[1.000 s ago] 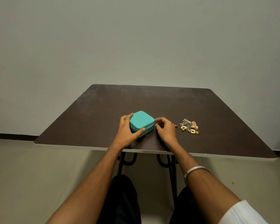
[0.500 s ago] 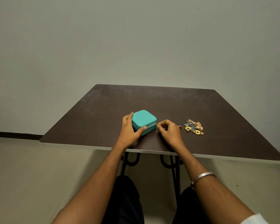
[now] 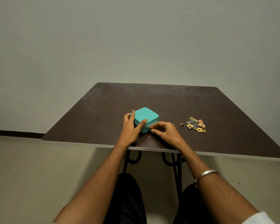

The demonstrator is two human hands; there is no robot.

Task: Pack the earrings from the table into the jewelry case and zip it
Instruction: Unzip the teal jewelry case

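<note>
Right hand [image 3: 166, 133] pinches zipper pull [image 3: 149, 128] at near-right corner of shut jewelry case [image 3: 145, 116]; left hand [image 3: 131, 126] grips its left side; earrings [image 3: 196, 124] lie well right.

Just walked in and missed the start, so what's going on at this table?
A person seated at the dark table is working on a small teal jewelry case. The left hand holds the case steady, thumb on its near side and fingers along its left edge, while the right hand pinches the zipper pull at the near corner. The lid is down. A pile of earrings and a small ring lie on the table to the right, not yet packed.
</note>
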